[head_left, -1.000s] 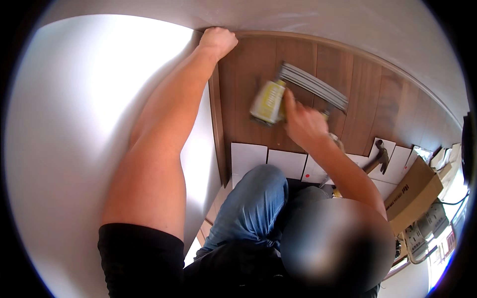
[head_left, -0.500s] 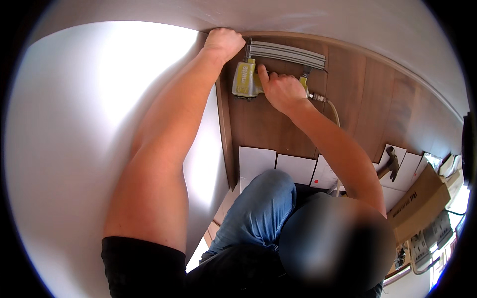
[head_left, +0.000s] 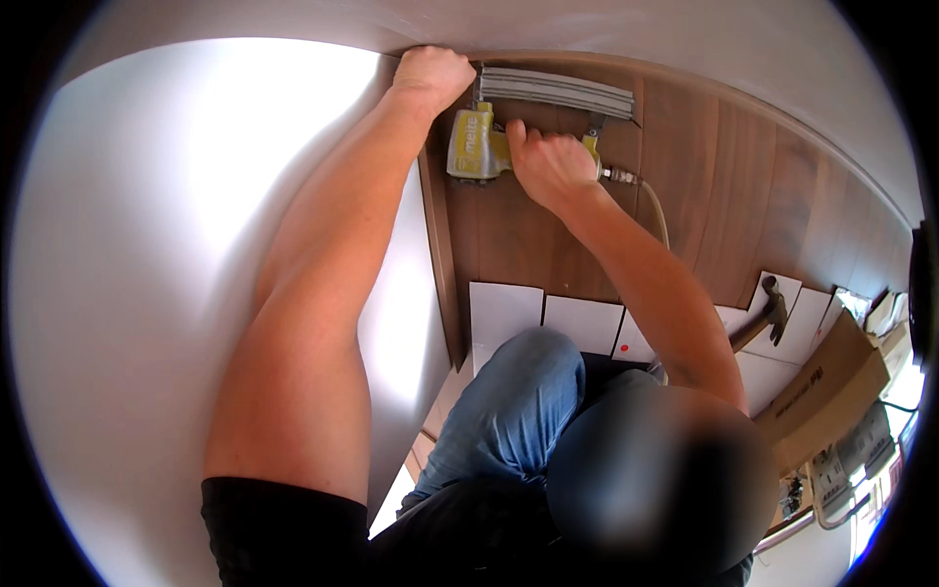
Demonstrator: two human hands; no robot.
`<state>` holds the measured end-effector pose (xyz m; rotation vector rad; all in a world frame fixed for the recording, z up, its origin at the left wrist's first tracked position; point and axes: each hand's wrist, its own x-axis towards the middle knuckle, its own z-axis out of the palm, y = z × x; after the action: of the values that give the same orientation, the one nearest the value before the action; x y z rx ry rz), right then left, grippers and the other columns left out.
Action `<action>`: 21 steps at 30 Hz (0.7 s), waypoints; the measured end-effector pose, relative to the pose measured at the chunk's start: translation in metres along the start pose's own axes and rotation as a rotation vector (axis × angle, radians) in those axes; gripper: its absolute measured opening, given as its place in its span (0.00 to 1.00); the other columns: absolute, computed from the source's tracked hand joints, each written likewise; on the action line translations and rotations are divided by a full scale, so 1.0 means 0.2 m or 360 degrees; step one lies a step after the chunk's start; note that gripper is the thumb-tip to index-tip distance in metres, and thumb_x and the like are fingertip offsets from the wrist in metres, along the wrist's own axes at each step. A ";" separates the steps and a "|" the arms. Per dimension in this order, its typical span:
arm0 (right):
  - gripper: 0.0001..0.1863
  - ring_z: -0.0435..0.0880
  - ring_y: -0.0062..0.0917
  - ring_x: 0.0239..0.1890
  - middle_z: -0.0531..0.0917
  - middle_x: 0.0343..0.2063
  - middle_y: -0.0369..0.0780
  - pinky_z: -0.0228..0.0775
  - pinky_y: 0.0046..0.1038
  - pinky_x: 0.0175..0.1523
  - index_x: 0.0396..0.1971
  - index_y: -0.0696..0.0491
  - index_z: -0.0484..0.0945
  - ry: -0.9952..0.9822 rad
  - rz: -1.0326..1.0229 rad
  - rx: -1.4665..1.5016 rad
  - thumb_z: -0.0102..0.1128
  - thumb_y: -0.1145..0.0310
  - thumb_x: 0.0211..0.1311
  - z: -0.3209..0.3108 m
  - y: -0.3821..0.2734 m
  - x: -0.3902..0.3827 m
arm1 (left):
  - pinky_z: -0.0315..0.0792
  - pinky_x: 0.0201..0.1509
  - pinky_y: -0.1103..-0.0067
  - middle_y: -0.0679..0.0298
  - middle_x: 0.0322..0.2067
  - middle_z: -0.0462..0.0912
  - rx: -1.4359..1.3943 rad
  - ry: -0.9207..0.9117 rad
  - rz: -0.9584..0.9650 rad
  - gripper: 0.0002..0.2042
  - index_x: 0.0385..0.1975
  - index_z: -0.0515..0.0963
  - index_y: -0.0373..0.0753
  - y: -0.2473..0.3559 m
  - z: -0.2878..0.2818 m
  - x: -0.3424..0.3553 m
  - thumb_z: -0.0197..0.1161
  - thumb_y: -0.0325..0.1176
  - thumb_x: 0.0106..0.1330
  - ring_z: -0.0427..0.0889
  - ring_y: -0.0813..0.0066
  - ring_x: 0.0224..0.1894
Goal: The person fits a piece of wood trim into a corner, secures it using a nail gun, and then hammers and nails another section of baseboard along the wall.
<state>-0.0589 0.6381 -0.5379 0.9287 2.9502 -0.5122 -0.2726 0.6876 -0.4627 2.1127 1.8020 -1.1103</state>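
My right hand (head_left: 556, 168) is wrapped round the handle of a yellow and grey nail gun (head_left: 471, 145), with the index finger curled near its trigger. The gun's long grey magazine (head_left: 558, 93) lies across the far side, and its nose is up by the far left corner. An air hose (head_left: 661, 217) runs from the handle back past my right forearm. In that corner my left hand (head_left: 433, 76) is closed in a fist beside the nose, against the wooden skirting strip (head_left: 442, 225). Its fingertips are hidden, so whatever they hold cannot be seen.
Brown wood flooring (head_left: 548, 235) meets white panels (head_left: 506, 311) near my knee. A claw hammer (head_left: 776, 311) lies on the panels at right, beside an open cardboard box (head_left: 827, 391). A white wall (head_left: 127, 293) stands close along my left arm.
My right index finger, stretched out before, has curled in toward the trigger. Both hands and the nail gun sit slightly higher and further left in the picture.
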 end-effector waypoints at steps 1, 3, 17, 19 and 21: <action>0.24 0.90 0.39 0.27 0.87 0.28 0.44 0.83 0.37 0.31 0.62 0.60 0.71 0.0026 0.0047 0.0057 0.56 0.70 0.66 0.01 0.01 0.01 | 0.87 0.50 0.64 0.58 0.44 0.91 -0.0009 0.0057 -0.0008 0.10 0.41 0.90 0.44 0.01 -0.01 0.00 0.61 0.30 0.69 0.91 0.57 0.49; 0.25 0.90 0.39 0.29 0.87 0.29 0.44 0.83 0.39 0.30 0.63 0.58 0.69 0.0046 0.0130 0.0102 0.55 0.70 0.67 0.00 0.01 -0.01 | 0.86 0.50 0.63 0.57 0.45 0.91 -0.0018 0.0108 -0.0014 0.11 0.41 0.90 0.44 0.00 -0.03 0.01 0.59 0.30 0.70 0.91 0.57 0.49; 0.46 0.88 0.49 0.37 0.87 0.36 0.51 0.81 0.48 0.41 0.75 0.55 0.59 0.0356 0.1331 0.0277 0.70 0.67 0.56 -0.54 0.34 -1.68 | 0.88 0.46 0.59 0.52 0.39 0.91 0.0118 0.0126 -0.0096 0.12 0.37 0.90 0.39 0.00 0.08 0.04 0.57 0.30 0.72 0.92 0.51 0.43; 0.47 0.88 0.54 0.38 0.87 0.37 0.54 0.81 0.50 0.42 0.76 0.55 0.56 0.0229 0.1852 0.0252 0.70 0.62 0.60 -0.56 0.46 -2.00 | 0.88 0.45 0.59 0.53 0.39 0.92 0.0164 0.0131 -0.0099 0.12 0.37 0.90 0.39 -0.01 0.08 0.03 0.57 0.30 0.72 0.93 0.52 0.42; 0.47 0.87 0.55 0.37 0.87 0.37 0.57 0.80 0.51 0.41 0.78 0.55 0.52 0.0293 0.2095 0.0163 0.68 0.60 0.64 -0.53 0.60 -2.31 | 0.88 0.45 0.60 0.53 0.39 0.92 0.0210 0.0147 -0.0100 0.12 0.37 0.90 0.39 0.01 0.05 0.05 0.57 0.30 0.72 0.93 0.53 0.42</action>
<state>0.3989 0.5063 -0.4272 2.5675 1.7237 -0.4555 -0.2747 0.6894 -0.4782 2.2299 1.8973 -1.1963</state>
